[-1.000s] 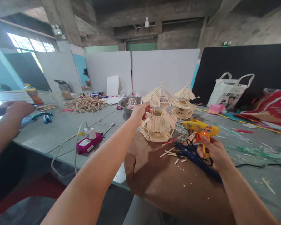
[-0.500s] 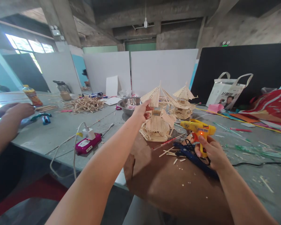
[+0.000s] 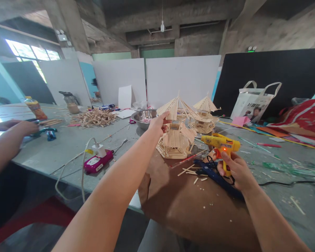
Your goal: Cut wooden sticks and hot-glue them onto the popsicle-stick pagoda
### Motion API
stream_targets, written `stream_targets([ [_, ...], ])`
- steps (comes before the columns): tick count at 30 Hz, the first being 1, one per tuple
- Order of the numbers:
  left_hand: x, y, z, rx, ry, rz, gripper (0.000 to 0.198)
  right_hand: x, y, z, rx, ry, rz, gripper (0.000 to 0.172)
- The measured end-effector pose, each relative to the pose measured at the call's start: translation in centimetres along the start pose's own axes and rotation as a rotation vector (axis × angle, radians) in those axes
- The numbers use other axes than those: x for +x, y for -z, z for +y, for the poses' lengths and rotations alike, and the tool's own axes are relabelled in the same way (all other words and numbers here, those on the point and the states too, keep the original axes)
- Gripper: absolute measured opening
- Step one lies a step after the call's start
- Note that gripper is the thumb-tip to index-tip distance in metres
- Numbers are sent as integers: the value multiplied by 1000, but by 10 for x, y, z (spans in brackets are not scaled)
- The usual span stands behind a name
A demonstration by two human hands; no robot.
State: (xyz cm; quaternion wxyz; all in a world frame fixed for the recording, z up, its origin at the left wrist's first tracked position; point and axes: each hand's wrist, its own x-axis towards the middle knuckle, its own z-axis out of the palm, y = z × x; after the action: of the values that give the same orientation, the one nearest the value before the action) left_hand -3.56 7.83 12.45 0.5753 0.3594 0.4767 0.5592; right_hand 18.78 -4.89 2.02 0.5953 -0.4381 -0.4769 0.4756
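Note:
A yellow hot glue gun (image 3: 220, 144) with a lit red light is gripped in my right hand (image 3: 237, 166); its nozzle points left at the stick model. My left hand (image 3: 159, 124) reaches forward, fingers closed on the left edge of the pointed stick roof (image 3: 174, 106). Beneath that roof stands the model pavilion's lower tier (image 3: 175, 143), built of thin wooden sticks. A second stick pavilion (image 3: 204, 117) stands behind it to the right. Blue-handled pliers (image 3: 217, 180) and loose sticks (image 3: 187, 170) lie below the glue gun.
A metal bowl (image 3: 144, 120) stands behind my left hand, and a heap of short sticks (image 3: 94, 118) lies farther left. A purple power strip (image 3: 98, 162) with a white plug sits on the table. At far left is another person's hand (image 3: 25, 128). A tote bag (image 3: 253, 103) stands back right.
My hands, the roof and the glue gun keep nearly the same places; the view has shifted slightly. The other person's hand at the left has moved a little.

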Motion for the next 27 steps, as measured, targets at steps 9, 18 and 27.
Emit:
stream_targets([
  [9, 1, -1, 0, 2, -8, 14, 29, 2, 3, 3, 13, 5, -2, 33],
  [18, 1, -1, 0, 8, -14, -2, 30, 1, 2, 3, 32, 4, 9, 34],
  [27, -5, 18, -5, 19, -5, -44, 50, 3, 3, 1, 97, 69, 23, 32],
])
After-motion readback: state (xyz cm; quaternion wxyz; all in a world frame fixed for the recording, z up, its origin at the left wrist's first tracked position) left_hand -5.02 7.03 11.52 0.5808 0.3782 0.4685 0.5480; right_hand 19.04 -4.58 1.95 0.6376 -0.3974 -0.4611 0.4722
